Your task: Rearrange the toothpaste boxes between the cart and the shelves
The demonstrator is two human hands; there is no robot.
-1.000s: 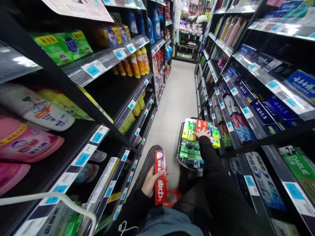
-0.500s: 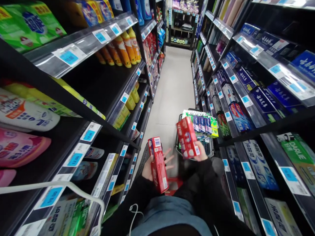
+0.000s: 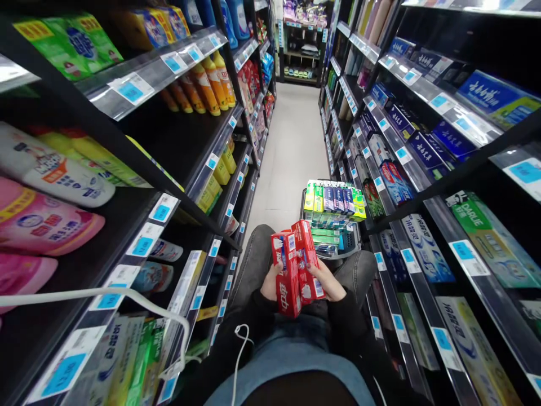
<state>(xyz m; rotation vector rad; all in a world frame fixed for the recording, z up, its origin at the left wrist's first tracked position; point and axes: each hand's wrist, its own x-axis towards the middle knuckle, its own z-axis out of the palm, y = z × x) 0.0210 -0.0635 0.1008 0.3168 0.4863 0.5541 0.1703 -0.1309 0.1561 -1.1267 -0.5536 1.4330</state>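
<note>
Two groups of red toothpaste boxes meet side by side above my lap. My left hand [image 3: 269, 283] is closed around the left toothpaste box [image 3: 289, 290], whose white lettering and barcode show. In my right hand [image 3: 330, 283] is the other red toothpaste box [image 3: 307, 248], slightly tilted and touching the left one. Whether each hand holds more than one box, I cannot tell. Just beyond, a dark shopping basket [image 3: 354, 243] stands on the floor. Upright in it is a row of green and dark blue toothpaste boxes [image 3: 338, 198], with green boxes [image 3: 327, 235] lying lower.
The left shelf [image 3: 160, 121] carries detergent, soap packs and orange bottles [image 3: 211, 82]. Toothpaste boxes [image 3: 429, 248] fill the right shelf. A white cable [image 3: 143, 301] loops at lower left. The aisle floor [image 3: 291, 129] runs ahead between the shelves.
My hands have come together, bringing the red boxes side by side. The right hand moved left and away from the basket, and the left fingers have closed.
</note>
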